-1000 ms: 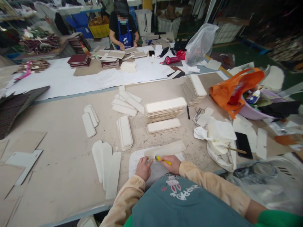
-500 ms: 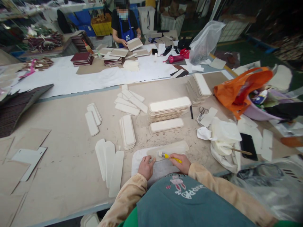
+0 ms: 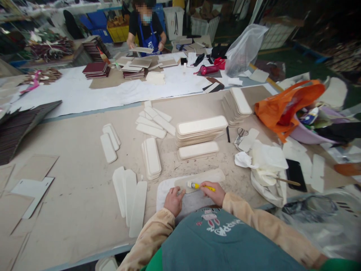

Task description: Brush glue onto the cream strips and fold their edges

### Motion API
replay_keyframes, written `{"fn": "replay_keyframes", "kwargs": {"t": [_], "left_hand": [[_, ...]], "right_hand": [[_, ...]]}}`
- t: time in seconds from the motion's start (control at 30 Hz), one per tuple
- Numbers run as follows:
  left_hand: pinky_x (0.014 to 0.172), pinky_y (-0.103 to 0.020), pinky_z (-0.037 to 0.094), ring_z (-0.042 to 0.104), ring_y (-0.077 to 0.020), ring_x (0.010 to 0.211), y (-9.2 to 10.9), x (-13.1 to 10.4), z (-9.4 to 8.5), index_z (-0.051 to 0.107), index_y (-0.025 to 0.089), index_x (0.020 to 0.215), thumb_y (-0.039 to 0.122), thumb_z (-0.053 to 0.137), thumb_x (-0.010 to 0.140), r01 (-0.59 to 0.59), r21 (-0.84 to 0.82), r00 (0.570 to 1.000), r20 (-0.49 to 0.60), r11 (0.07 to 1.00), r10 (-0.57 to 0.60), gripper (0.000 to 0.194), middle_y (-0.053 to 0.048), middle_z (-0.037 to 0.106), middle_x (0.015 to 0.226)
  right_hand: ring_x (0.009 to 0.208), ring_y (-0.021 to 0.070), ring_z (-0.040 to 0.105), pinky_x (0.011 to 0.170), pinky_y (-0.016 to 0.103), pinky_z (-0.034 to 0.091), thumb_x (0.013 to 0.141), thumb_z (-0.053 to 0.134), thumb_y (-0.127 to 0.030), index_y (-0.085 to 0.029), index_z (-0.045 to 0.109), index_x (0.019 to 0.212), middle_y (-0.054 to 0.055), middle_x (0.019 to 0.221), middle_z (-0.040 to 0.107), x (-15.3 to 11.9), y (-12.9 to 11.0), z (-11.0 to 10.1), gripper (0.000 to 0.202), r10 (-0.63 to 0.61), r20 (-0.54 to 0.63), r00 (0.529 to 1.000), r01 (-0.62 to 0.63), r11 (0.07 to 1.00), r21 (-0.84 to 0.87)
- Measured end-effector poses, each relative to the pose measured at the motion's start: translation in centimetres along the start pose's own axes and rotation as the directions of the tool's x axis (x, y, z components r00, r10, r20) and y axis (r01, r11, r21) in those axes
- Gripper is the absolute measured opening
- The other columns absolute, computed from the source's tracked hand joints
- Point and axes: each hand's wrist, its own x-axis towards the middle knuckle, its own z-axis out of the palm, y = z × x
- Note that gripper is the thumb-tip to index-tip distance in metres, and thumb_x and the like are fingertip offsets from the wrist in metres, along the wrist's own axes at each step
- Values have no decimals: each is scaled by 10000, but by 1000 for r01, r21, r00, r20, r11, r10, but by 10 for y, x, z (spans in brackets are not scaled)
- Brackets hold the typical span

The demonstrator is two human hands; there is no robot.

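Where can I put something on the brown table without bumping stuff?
The biggest bare patch of table is on the left, between the pale board and the long white strips. A smaller one lies between the right hand and the white bag. It's crowded on the right, around the scissors and orange bag.

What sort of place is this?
Likely a workshop or factory floor: the right hand holds a brush at a pale strip, stacks of similar pieces lie on the table, and a person in a blue apron works opposite.
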Motion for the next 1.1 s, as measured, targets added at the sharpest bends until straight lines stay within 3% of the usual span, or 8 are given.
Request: {"fn": "replay_keyframes", "kwargs": {"t": [0.1,0.2,0.43,0.6,0.73,0.9,0.97,1.1], "left_hand": [[898,-411,465,426,-250,1029,1,1,-1,558,225,1265,42,484,714,2,9,1000,8,1000,-2,586,-113,466,1139],[884,-420,473,427,-258,1033,2,2,-2,568,216,1254,39,481,710,7,22,1000,15,1000,-7,578,-121,469,1142],[866,-415,483,436,-261,1030,3,2,-2,578,211,1243,34,484,699,18,43,1000,19,999,-19,580,-123,472,1145],[872,-416,483,441,-258,1031,4,3,-4,575,215,1244,39,486,702,27,55,999,31,998,-29,577,-118,470,1148],[879,-407,478,445,-253,1031,4,4,-5,571,225,1245,38,484,714,33,70,998,46,997,-36,569,-112,472,1143],[850,-393,487,466,-239,991,2,2,-6,544,249,1272,47,470,749,47,107,996,76,993,-56,566,-109,469,1154],[841,-389,489,474,-236,980,0,2,-7,534,248,1282,53,462,767,51,124,993,95,991,-63,556,-112,469,1154],[845,-379,490,480,-238,990,-2,1,-9,530,248,1291,73,448,803,44,144,988,139,989,-64,525,-114,472,1158]], "right_hand": [[568,126,561,591,234,438,796,526,-400,-190,680,876,-17,582,595,4,-5,10,272,-1,51,999,0,1000,24],[546,128,548,573,238,432,779,524,-394,-187,679,862,-20,550,574,8,2,7,271,43,-15,999,-42,999,33],[488,132,508,505,248,402,771,488,-442,-176,660,867,-17,523,566,5,31,-53,331,173,-211,962,-166,985,50],[534,150,530,545,267,407,763,493,-453,-191,660,852,-10,537,577,-2,33,-87,324,203,-326,923,-208,978,21],[573,153,545,598,274,427,785,490,-458,-194,660,885,-10,564,585,-7,21,-72,330,166,-338,927,-175,984,3],[531,133,538,558,248,434,799,494,-441,-191,668,846,-19,544,579,-7,12,-30,308,109,-201,974,-107,994,23],[545,135,547,573,247,437,795,501,-428,-192,668,841,-21,543,577,-7,15,-30,293,101,-192,976,-99,995,20],[563,142,549,586,256,431,796,500,-427,-185,663,862,-16,555,572,-13,22,-51,300,110,-240,964,-111,994,9]]}}
